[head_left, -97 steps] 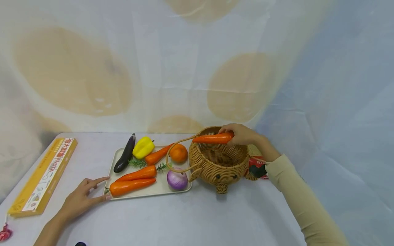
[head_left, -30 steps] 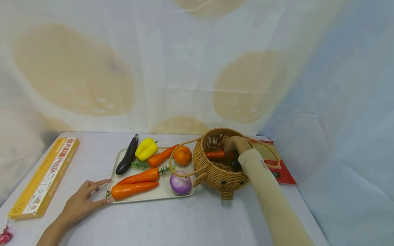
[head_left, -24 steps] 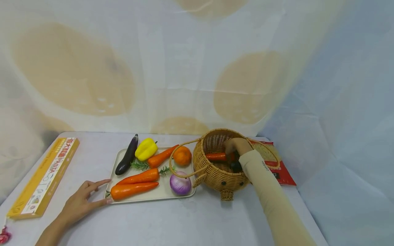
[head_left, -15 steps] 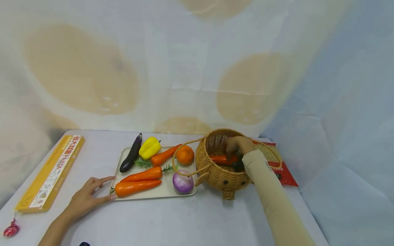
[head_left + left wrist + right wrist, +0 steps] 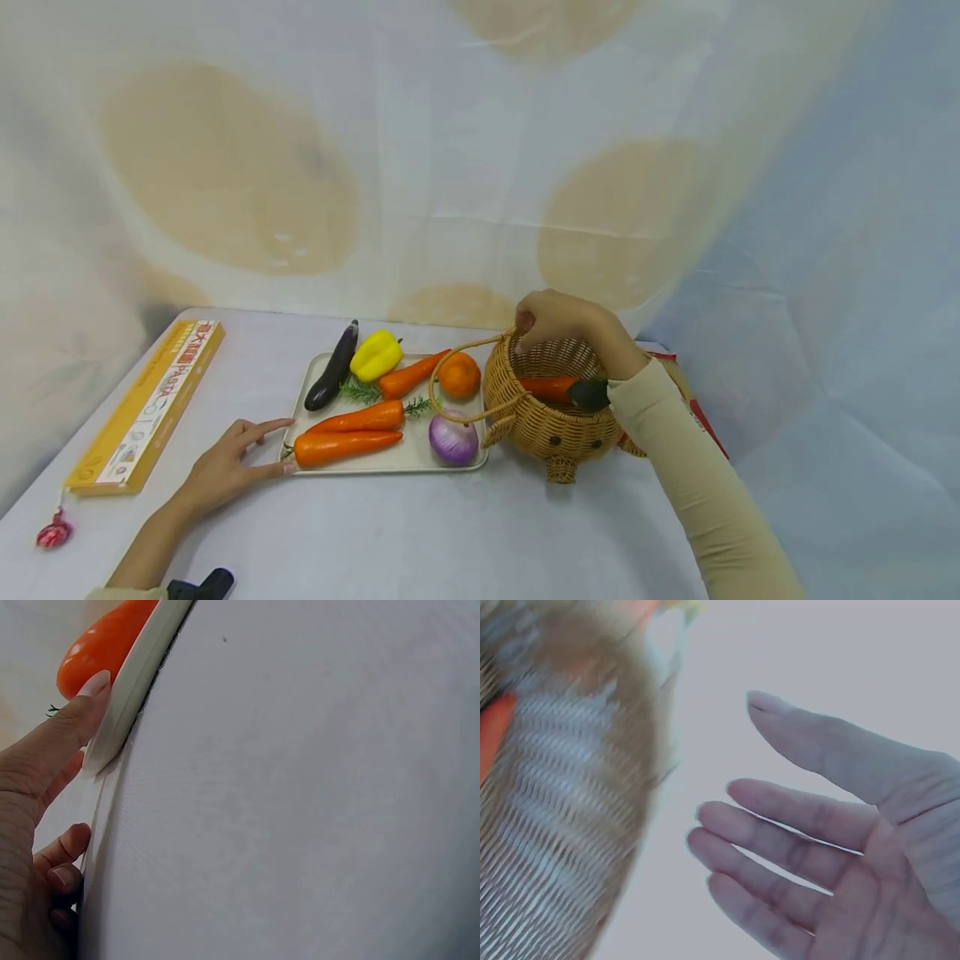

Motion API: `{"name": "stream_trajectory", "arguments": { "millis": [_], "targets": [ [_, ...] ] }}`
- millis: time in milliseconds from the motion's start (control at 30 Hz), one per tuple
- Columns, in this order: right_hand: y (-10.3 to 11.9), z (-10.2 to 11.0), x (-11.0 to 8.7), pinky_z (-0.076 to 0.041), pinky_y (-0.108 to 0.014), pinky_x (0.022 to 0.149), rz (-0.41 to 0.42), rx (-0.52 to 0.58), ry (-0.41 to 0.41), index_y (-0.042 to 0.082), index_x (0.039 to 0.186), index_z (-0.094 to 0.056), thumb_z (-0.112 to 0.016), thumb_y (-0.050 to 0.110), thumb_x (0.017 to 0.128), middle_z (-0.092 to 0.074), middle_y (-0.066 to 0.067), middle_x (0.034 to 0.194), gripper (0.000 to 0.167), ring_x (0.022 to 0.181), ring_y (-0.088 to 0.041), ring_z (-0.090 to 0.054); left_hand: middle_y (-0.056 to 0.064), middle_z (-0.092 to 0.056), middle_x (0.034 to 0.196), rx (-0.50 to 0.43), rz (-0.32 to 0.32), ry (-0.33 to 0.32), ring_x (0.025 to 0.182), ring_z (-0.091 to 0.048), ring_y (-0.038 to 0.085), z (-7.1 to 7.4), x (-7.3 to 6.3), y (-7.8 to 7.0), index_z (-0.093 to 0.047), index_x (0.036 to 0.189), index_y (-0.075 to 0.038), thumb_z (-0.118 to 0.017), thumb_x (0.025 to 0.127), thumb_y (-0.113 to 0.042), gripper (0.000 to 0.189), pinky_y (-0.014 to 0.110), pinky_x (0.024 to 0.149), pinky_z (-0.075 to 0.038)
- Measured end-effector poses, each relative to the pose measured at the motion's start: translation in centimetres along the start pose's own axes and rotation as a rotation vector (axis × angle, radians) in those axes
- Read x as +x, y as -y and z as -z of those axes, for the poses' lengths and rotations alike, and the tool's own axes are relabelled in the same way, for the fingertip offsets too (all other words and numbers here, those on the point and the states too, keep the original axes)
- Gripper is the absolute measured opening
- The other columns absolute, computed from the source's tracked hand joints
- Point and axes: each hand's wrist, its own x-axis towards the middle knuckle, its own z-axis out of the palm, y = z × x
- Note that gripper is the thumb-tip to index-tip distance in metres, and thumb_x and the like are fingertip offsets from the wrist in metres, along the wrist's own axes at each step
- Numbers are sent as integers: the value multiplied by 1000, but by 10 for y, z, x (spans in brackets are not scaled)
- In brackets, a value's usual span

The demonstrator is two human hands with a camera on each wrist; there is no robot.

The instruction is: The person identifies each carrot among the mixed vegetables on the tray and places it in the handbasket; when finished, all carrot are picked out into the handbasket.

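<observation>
My left hand point(image 5: 228, 471) is at the left end of a cream tray point(image 5: 420, 457), its forefinger and thumb stretched to the edge. In the left wrist view the thumb point(image 5: 71, 724) touches the tray's rim beside a carrot point(image 5: 101, 649). On the tray lie several carrots point(image 5: 347, 447), an eggplant point(image 5: 333, 368), a yellow bell pepper point(image 5: 377, 356), a mandarin point(image 5: 459, 377) and a purple onion point(image 5: 453, 439). Over the rim of a wicker basket point(image 5: 536, 429) is my right hand point(image 5: 558, 321), holding nothing, fingers relaxed in the right wrist view. Another carrot point(image 5: 546, 388) lies inside the basket.
A yellow pasta box point(image 5: 146, 404) lies along the table's left side, near a small red tasselled thing point(image 5: 55, 531). The basket's looped handle point(image 5: 468, 417) leans over the tray. A red packet point(image 5: 705, 425) shows behind the right sleeve point(image 5: 697, 471).
My right hand reached into the basket with a carrot, let it go there, and has risen empty to the rim. The left hand keeps its place at the tray.
</observation>
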Motion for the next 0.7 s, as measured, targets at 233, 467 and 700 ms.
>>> {"name": "stream_trajectory", "arguments": {
  "millis": [233, 467, 700],
  "targets": [
    [71, -35, 10, -51, -36, 92, 157, -2, -142, 3, 120, -66, -75, 21, 88, -68, -10, 117, 38, 105, -25, -65, 9, -47, 103, 3, 6, 2, 88, -44, 22, 3, 7, -3, -54, 142, -26, -75, 80, -57, 73, 34, 65, -32],
    [119, -103, 46, -48, -26, 85, 254, -46, -104, 11, 120, -69, -75, 28, 89, -67, -1, 115, 36, 100, -15, -62, 10, -48, 105, -5, -4, -2, 90, -46, 24, 3, 13, -5, -54, 142, -25, -76, 79, -57, 74, 34, 68, -34],
    [139, -163, 90, -43, -25, 102, 326, -26, -82, 12, 133, -62, -73, 27, 91, -60, -1, 135, 46, 123, -13, -56, 8, -48, 106, -18, -4, -11, 91, -45, 24, -5, 20, -6, -54, 142, -27, -76, 78, -59, 74, 34, 68, -34]
  ]
}}
